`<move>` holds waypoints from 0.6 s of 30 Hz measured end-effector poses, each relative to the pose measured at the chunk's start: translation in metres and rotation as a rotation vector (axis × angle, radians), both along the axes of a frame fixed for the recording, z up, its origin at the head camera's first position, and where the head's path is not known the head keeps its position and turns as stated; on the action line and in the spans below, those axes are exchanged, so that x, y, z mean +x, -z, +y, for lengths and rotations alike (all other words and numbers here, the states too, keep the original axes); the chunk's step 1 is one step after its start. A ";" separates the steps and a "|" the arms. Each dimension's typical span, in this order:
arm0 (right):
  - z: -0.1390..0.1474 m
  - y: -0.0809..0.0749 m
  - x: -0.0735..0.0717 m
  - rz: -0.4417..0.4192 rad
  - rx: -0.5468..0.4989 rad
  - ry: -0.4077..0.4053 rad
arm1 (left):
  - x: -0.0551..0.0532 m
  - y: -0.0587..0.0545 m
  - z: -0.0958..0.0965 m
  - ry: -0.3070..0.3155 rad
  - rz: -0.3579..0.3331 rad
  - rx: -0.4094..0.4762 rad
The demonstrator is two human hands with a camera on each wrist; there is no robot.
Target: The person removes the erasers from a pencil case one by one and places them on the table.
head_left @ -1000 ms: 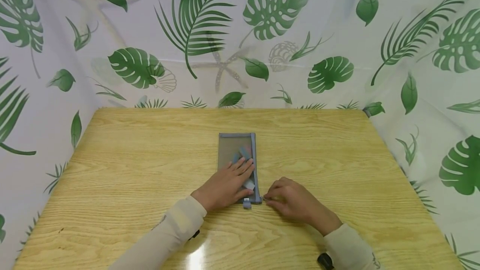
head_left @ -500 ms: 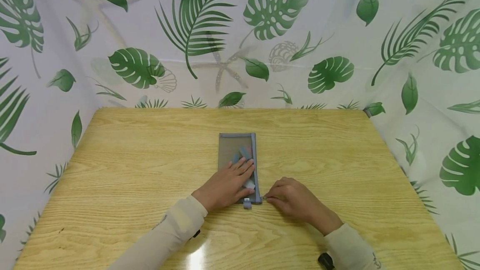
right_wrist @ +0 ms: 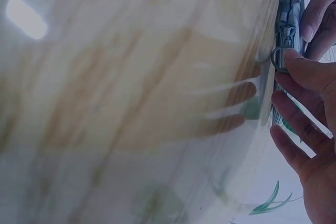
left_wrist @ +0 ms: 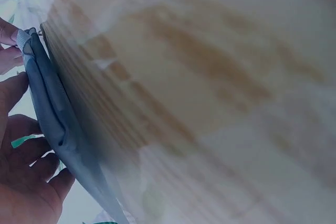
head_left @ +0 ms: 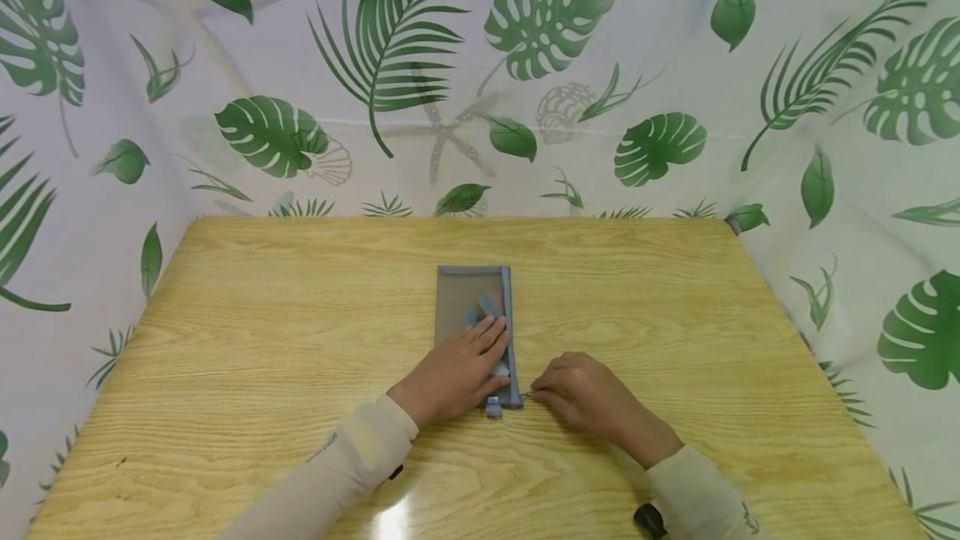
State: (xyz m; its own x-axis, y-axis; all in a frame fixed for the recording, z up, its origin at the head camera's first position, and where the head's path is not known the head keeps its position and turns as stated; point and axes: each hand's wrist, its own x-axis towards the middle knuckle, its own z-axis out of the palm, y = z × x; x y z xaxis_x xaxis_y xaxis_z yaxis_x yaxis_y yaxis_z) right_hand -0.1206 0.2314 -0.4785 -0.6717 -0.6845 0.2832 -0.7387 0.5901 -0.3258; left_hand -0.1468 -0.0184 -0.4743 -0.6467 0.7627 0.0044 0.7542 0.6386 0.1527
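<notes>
A grey-blue mesh zipper pouch [head_left: 457,307] lies flat on the table, with bluish and white items showing through its mesh; what they are cannot be made out. My left hand [head_left: 453,377] presses on the pouch's lower part with straight fingers and covers some of the contents. At the pouch's near right corner, my right hand [head_left: 581,398] pinches the zipper's pull ring [right_wrist: 280,59] between thumb and forefinger. The left wrist view shows the pouch [left_wrist: 52,98] edge-on beside the fingers of my left hand [left_wrist: 26,161].
The wooden table [head_left: 300,298] extends around the pouch on all sides. Behind it and at both sides hangs a white cloth [head_left: 570,148] printed with green leaves. A small fabric tab [head_left: 493,408] sticks out from the pouch's near edge.
My left hand's fingers have drawn closer together and shifted slightly on the pouch. The right hand has barely moved and keeps its pinch at the corner. The pouch stays in place.
</notes>
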 end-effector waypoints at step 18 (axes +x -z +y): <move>-0.004 0.000 -0.002 0.025 -0.006 0.025 | 0.000 0.001 0.001 0.018 0.023 0.022</move>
State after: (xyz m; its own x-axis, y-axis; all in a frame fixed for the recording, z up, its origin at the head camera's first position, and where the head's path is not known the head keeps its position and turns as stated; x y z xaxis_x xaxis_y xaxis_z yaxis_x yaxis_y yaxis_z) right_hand -0.1222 0.2271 -0.4784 -0.6809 -0.6660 0.3046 -0.7320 0.6063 -0.3107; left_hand -0.1473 -0.0174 -0.4751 -0.6327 0.7736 0.0356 0.7688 0.6219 0.1492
